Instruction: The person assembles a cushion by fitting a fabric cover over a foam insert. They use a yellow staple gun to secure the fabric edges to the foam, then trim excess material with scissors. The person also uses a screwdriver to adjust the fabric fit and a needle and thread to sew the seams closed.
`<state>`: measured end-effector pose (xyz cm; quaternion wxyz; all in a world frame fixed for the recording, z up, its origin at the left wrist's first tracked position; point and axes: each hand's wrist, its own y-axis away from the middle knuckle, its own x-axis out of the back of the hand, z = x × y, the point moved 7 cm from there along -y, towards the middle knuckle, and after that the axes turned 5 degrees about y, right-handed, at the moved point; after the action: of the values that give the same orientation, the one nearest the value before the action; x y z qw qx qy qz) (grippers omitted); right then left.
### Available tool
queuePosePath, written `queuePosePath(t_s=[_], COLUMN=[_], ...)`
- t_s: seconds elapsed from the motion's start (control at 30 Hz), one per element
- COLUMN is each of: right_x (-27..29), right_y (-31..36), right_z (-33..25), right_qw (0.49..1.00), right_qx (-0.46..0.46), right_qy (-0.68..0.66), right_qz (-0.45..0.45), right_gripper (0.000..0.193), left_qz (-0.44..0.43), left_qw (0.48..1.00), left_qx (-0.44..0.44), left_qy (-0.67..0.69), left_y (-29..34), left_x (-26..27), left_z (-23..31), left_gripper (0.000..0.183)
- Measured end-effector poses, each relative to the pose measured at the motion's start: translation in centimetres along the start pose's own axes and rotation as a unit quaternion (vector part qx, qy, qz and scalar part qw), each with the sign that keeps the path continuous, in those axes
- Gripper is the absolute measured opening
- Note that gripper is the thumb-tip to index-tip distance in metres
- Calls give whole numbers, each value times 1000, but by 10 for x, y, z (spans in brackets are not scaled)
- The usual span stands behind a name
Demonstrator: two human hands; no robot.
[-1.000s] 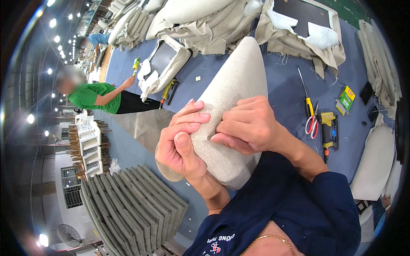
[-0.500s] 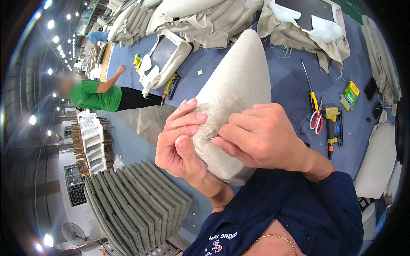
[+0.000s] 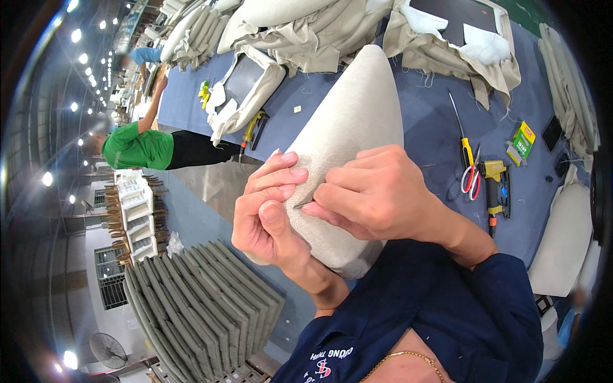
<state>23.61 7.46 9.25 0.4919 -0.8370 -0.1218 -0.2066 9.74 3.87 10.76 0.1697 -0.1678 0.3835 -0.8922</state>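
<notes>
A beige fabric-covered upholstered panel [image 3: 361,105], tapering toward its far end, stands tilted in front of my chest. My left hand [image 3: 268,217] grips its left edge, fingers curled over the fabric and thumb on the near side. Against the same face, my right hand [image 3: 380,195] is closed in a pinch. A thin pointed metal tip [image 3: 301,205] sticks out from between its thumb and fingers and meets the fabric close to the left edge. Most of this thin tool is hidden inside my right fist.
On the blue table [image 3: 440,127] lie a screwdriver [image 3: 466,143], scissors [image 3: 471,182], staple guns [image 3: 495,191], a green-yellow box [image 3: 522,142] and a phone [image 3: 553,133]. Beige covered panels [image 3: 300,32] are piled behind. Grey panels [image 3: 204,306] stack at left. A person in green [image 3: 143,148] stands across.
My right hand has shifted slightly left along the fabric, bringing the metal tip nearer my left fingers. The person in green has turned away and stretched an arm farther over the table.
</notes>
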Motion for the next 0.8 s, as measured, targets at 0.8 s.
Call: queuePosePath(t_s=[0.8], right_x=[-19], right_y=[14], right_z=[18], right_qw=[975], right_qx=[-44], right_qy=[-200], right_qz=[83], right_gripper=[20], left_qz=[37], left_qw=[998], left_qx=[9], left_qy=[46], left_y=[2], left_x=[9], left_z=[-7], left_gripper=[38])
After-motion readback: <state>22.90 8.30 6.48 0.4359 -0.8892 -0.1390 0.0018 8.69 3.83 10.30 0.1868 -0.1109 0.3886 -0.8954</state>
